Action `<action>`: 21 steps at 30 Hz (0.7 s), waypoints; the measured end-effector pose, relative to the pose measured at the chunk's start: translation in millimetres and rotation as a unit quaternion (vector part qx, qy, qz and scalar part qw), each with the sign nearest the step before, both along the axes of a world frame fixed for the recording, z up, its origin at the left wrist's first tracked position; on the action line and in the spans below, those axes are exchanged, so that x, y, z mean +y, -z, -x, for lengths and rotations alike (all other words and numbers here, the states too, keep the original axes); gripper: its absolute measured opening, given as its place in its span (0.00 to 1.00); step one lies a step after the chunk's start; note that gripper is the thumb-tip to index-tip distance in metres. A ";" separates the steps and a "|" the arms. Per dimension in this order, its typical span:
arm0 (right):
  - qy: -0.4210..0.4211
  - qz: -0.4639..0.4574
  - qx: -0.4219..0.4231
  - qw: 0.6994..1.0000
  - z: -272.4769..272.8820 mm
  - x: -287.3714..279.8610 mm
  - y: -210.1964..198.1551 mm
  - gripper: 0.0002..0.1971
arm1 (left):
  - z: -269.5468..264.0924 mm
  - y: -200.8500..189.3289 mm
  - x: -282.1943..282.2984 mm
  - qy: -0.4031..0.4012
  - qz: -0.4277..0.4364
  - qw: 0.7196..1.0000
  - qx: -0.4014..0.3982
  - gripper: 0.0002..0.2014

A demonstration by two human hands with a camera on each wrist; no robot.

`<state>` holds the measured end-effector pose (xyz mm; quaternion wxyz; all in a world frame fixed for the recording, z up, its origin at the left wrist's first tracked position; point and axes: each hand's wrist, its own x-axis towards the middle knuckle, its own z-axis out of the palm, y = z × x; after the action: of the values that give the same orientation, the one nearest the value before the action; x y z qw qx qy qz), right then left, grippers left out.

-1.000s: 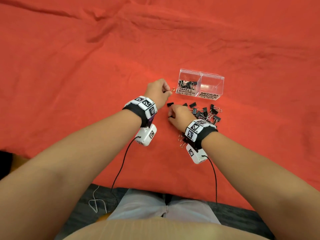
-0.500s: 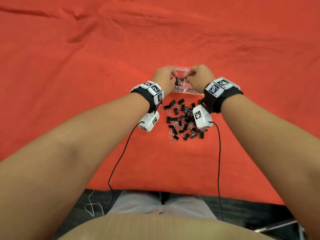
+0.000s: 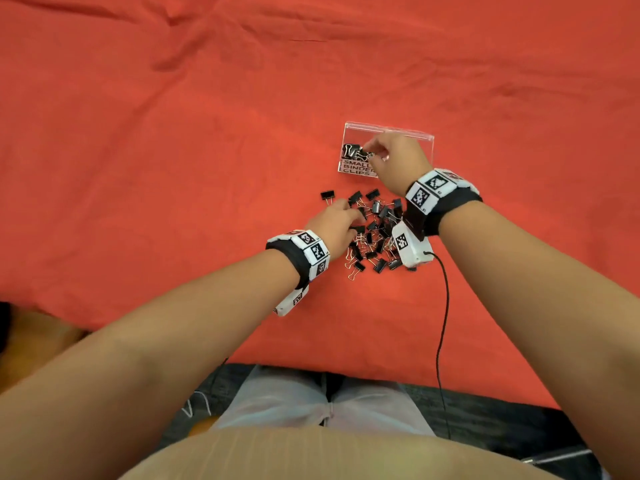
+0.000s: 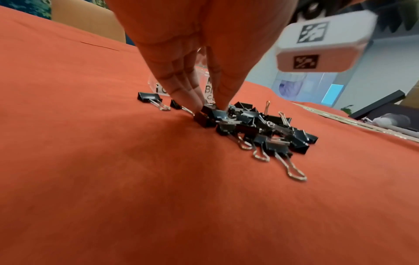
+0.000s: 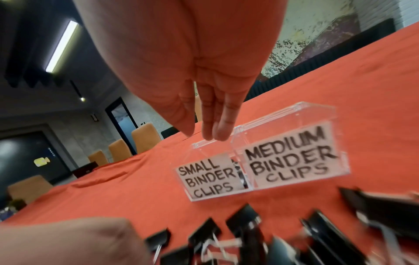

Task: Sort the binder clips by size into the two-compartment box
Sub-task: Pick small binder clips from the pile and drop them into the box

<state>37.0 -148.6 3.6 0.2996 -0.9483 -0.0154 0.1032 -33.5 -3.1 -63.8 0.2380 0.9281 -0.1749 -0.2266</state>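
Black metal binder clips [image 3: 375,233] heaped before clear two-compartment plastic box [image 3: 388,129], red-clothed worktop [image 3: 173,168].
Left hand [image 3: 334,221] pinches one clip [image 4: 217,113]; right hand [image 3: 398,157], fingers straight, over box.

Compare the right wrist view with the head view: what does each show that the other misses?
Only the right wrist view shows the MEDIUM BINDER CLIPS label. Only the head view shows clips in the small compartment and the left hand reaching into the pile of binder clips. Both show the clear two-compartment box, its SMALL BINDER CLIPS label, the right hand above the box, and the red cloth.
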 end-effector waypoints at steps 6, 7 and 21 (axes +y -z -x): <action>-0.026 0.018 0.049 0.998 57.0 -21.3 26.0 0.11 | -1.1 6.3 -5.4 -0.010 -0.014 1.000 -0.008 0.11; -0.031 0.040 0.054 0.997 64.7 -24.1 33.4 0.10 | -1.9 5.9 -5.4 -0.015 -0.015 1.000 -0.011 0.09; 0.004 0.056 0.033 0.998 102.5 -45.9 47.7 0.13 | -8.9 0.0 35.0 -0.108 0.018 0.994 -0.026 0.07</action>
<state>-65.5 -194.5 -44.1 0.2467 -0.9598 0.0047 0.1342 -24.6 31.8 -63.8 0.2728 0.9428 -0.0840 -0.1724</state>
